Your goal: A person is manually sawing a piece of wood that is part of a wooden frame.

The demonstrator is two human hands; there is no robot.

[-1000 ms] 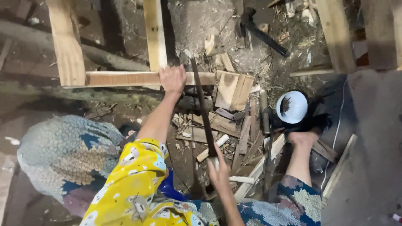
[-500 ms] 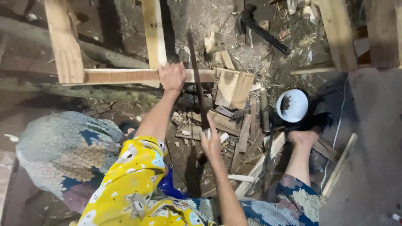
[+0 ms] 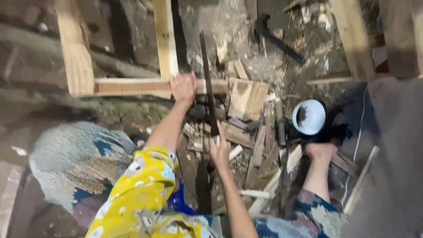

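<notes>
Change: over the last second the right hand [image 3: 219,150] has travelled forward along the handsaw [image 3: 207,94], from low near the body up toward the wooden rail [image 3: 132,86]; the blade now reaches further past the rail.
Meaning: this reads as a forward saw stroke, with the cut through the rail apparently under way.
Left hand [image 3: 183,87]: arm stretched out, palm down, fingers spread flat on the rail just beside the blade, pressing it rather than gripping.
Right hand: wrist raised, closed about the saw's handle, 1 finger extended along it.
Saw: dark blade running away from the body across the rail.
Nearby: 2 upright timbers joined to the rail, wood offcuts [image 3: 246,99], a white bowl [image 3: 309,117], a bare foot [image 3: 320,150].
</notes>
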